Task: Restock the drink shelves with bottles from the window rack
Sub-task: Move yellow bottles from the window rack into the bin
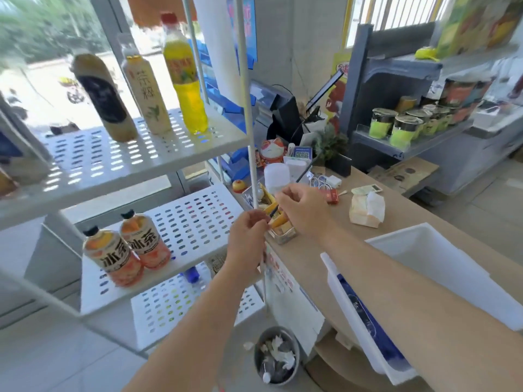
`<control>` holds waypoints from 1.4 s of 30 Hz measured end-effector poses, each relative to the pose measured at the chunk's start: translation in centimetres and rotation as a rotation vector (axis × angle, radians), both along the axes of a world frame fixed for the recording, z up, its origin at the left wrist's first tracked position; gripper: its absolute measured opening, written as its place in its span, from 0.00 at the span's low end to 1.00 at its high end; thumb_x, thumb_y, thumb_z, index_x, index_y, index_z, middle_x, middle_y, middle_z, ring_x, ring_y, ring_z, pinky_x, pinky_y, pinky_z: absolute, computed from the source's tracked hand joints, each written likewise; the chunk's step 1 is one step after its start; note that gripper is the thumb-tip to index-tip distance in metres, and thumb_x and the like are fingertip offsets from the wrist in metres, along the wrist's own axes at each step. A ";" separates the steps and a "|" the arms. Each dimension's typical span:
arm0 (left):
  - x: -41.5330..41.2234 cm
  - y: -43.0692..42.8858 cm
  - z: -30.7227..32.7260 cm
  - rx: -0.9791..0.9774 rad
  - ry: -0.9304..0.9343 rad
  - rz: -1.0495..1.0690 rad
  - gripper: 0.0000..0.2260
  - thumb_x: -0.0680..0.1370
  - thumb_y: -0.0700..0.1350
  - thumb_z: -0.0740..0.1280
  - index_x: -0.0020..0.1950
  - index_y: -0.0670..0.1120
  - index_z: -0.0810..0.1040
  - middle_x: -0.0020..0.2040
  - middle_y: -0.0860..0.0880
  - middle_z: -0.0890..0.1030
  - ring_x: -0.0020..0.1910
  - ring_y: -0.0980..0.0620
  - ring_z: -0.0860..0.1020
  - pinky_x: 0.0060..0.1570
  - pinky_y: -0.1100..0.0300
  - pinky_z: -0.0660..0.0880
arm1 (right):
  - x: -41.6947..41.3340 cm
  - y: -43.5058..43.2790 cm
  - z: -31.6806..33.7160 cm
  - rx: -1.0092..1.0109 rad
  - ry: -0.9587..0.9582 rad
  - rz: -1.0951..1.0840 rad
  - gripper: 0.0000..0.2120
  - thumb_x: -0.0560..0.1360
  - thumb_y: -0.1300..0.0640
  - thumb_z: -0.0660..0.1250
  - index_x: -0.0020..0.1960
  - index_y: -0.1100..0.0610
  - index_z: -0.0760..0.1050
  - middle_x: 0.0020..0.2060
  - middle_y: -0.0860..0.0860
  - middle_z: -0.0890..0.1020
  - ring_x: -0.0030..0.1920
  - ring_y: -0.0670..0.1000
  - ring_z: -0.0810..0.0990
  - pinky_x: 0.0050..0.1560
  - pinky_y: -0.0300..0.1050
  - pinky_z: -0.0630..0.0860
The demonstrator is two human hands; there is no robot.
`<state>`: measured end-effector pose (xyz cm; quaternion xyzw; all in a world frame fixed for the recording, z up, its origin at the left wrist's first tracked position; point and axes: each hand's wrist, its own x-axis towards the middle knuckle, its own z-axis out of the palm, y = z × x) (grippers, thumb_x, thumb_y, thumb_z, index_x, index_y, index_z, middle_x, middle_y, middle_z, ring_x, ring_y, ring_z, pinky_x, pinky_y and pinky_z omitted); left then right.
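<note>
The white perforated window rack (147, 157) stands at left. Its upper shelf carries a dark-labelled bottle (103, 97), a pale tea bottle (147, 91) and a yellow drink with a red cap (185, 77). Two orange iced-tea bottles (128, 253) stand on the middle shelf. My left hand (247, 239) has its fingers closed at the rack's front post (249, 123), below the upper shelf. My right hand (304, 210) hovers just right of it over the counter, fingers curled with no bottle in them. A white bin (441, 250) with something dark blue inside sits on the counter under my right forearm.
The wooden counter (317, 267) holds a clear holder of yellow items (283, 236), a tissue pack (366, 210), a lucky-cat figure (271, 151) and a till screen. A grey bin of rubbish (277, 357) stands on the floor. Grey shelves with cans (402, 128) are at right.
</note>
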<state>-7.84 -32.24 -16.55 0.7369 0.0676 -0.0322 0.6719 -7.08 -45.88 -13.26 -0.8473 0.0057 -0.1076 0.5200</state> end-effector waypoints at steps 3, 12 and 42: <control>2.2 5.0 5.1 -0.022 -0.139 0.040 0.11 0.77 0.36 0.64 0.45 0.52 0.79 0.43 0.51 0.85 0.45 0.49 0.82 0.44 0.54 0.77 | 2.4 5.5 4.2 0.113 -0.090 0.119 0.11 0.75 0.57 0.66 0.38 0.64 0.76 0.29 0.59 0.78 0.30 0.49 0.74 0.35 0.45 0.73; 7.5 18.3 14.3 0.165 -0.380 0.198 0.08 0.77 0.39 0.67 0.46 0.52 0.80 0.45 0.47 0.85 0.46 0.47 0.84 0.44 0.53 0.78 | 9.8 18.3 12.7 0.089 -0.326 0.219 0.06 0.72 0.54 0.68 0.41 0.57 0.79 0.31 0.55 0.82 0.32 0.57 0.81 0.37 0.54 0.80; 33.9 12.7 31.7 0.874 -0.454 0.025 0.14 0.80 0.43 0.65 0.63 0.37 0.78 0.59 0.42 0.81 0.56 0.44 0.81 0.55 0.55 0.78 | 27.3 16.7 12.3 -0.123 -0.093 -0.126 0.28 0.74 0.44 0.73 0.66 0.55 0.66 0.61 0.54 0.79 0.62 0.60 0.77 0.57 0.54 0.76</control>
